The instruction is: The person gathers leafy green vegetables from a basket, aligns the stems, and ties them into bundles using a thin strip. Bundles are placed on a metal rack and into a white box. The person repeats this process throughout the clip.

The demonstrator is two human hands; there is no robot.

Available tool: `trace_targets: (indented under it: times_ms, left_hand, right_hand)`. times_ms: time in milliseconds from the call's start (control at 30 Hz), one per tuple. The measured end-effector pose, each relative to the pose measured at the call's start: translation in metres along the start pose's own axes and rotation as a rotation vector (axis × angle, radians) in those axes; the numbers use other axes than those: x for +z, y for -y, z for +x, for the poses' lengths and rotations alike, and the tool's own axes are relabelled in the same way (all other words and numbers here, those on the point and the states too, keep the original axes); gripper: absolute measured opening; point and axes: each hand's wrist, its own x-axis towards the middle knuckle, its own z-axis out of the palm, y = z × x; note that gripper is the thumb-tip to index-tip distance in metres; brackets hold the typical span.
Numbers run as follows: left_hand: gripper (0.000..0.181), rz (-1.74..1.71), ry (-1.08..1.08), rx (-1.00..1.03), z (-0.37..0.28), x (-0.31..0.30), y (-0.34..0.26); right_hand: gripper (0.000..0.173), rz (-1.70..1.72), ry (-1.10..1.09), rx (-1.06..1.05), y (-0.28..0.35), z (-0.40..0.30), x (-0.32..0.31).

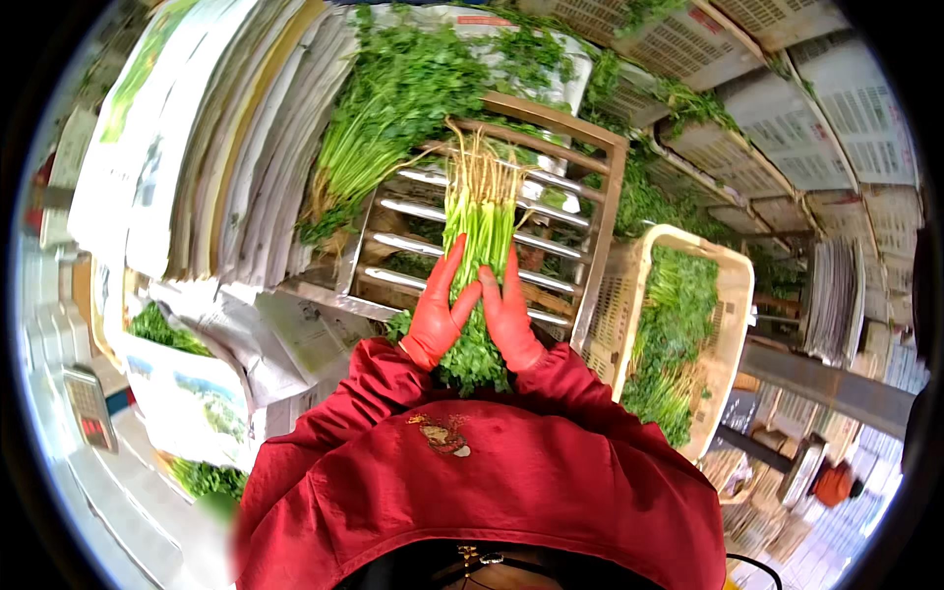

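Note:
A bunch of rooted leafy greens point(483, 214), coriander or thin celery, lies over a metal rack with bars point(413, 210). Its pale roots point away from me and its leaves lie towards my chest. My left hand point(440, 310), in a red glove, presses along the bunch's left side. On the opposite side my right hand point(510, 317), gloved alike, holds it with fingers stretched forward. Both thumbs meet over the stalks. The underside of the bunch is hidden.
A larger heap of the same greens point(398, 110) lies beyond the rack's left. Stacked paper sheets point(243, 147) stand at left. To my right is a cream plastic crate point(737, 295) holding greens. More crates point(782, 96) are stacked at the upper right.

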Motion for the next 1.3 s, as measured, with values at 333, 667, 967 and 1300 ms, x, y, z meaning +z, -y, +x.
trace_targets:
  times_ms: [333, 667, 967, 1300]
  left_hand:
    - [0.075, 0.156, -0.605, 0.315, -0.122, -0.135, -0.116]
    - [0.067, 0.377, -1.457, 0.129, -0.347, -0.379, -0.073]
    - [0.059, 1.094, -1.383, -0.986, -0.465, -0.441, 0.078]
    - [0.056, 1.026, -1.108, -0.648, -0.44, -0.418, 0.073]
  right_hand:
    - [0.073, 0.168, 0.484, -0.457, 0.15, -0.078, 0.123]
    - [0.069, 0.165, 1.246, -0.609, 0.153, -0.225, 0.49]
    - [0.069, -0.687, 1.205, -0.901, 0.019, -0.304, 0.608]
    - [0.057, -0.259, 1.21, -0.824, -0.018, -0.264, 0.619]
